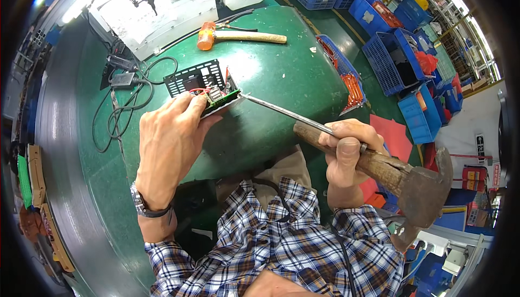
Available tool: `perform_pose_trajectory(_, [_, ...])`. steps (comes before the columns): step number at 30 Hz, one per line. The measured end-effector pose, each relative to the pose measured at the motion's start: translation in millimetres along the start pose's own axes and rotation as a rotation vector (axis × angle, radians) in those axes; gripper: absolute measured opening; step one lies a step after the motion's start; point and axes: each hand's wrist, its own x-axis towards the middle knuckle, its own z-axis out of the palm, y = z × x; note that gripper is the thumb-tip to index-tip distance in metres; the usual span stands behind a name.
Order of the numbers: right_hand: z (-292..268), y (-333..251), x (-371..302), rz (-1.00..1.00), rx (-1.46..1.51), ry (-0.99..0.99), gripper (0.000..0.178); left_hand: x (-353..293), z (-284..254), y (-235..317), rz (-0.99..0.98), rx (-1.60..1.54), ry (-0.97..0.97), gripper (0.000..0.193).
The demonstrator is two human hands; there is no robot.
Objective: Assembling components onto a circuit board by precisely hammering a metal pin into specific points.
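Observation:
My left hand grips an electronic unit with a black perforated metal case and a green circuit board. Red wires and small components show on the board; my fingers hide part of it. Closed in my right hand are two tools at once: a hammer with a worn wooden handle and rusty steel head, and a thin metal rod. The rod slants up to the left, its tip at the unit's right corner; whether it touches, I cannot tell.
On the green table, an orange-headed mallet lies beyond the unit, beside pliers. Black cables with an adapter sit at the left. A basket of orange parts stands off the right edge; blue crates lie farther right.

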Motion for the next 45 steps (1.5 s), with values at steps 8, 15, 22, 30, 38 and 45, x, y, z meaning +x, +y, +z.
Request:
perform_pose_trajectory(8, [6.0,-4.6,3.6,-0.02,-0.112,-0.005,0.032,0.6,-1.8,0.1,-0.005,-0.022,0.001,0.028])
perform_pose_trajectory(15, [10.6,-8.6,2.5,-0.079,-0.107,0.023,0.033,-2.2,0.2,-1.6,-0.021,-0.025,-0.01,0.027])
perform_pose_trajectory(22, [10.8,-10.4,1.8,-0.09,-0.129,0.016,0.033,-2.0,-1.3,0.1,-0.001,-0.026,0.001,0.025])
perform_pose_trajectory(30, [11.5,-18.3,-1.3,-0.007,-0.25,-0.044,0.032,-0.3,-2.0,0.2,-0.001,-0.047,0.031,0.027])
perform_pose_trajectory(38, [12.5,-15.7,-4.6,-0.083,-0.227,0.004,0.03,-3.3,0.5,-3.3,-0.006,-0.041,-0.009,0.024])
perform_pose_trajectory(45, [15.2,-15.7,-5.4,-0.109,-0.25,0.011,0.029,-1.9,1.4,-2.5,-0.006,-0.059,0.011,0.024])
